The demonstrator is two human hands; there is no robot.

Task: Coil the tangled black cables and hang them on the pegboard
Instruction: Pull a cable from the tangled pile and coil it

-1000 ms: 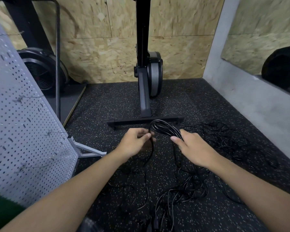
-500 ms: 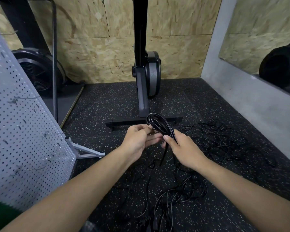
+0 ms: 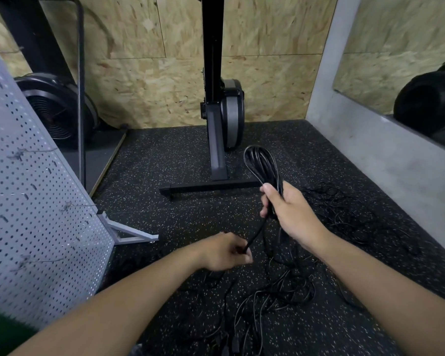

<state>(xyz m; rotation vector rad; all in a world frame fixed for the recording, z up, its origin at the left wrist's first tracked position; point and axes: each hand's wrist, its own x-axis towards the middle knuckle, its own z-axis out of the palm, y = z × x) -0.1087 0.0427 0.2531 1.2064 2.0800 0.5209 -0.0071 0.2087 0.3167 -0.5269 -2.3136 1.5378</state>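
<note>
Coiling in hand: my right grip (image 3: 288,211) clasps the coil (image 3: 267,176), left grip (image 3: 224,253) pinches its strand (image 3: 256,235); next, I should loop that up.

Single head-worn view, facing forward-down at floor (image 3: 165,155), wall (image 3: 267,86) beyond; apparently close.

Count on inspection. Bare hands: two, the left hand (image 3: 224,253) and the right hand (image 3: 288,211). Coiled bundle of black cable (image 3: 261,163): one. Loose tangle of black cables (image 3: 288,291): one, strand count cannot be told. Grey perforated metal pegboard (image 3: 36,227): one. Wire hooks (image 3: 71,205): four visible. Black upright machine frame (image 3: 212,98): one.
</note>
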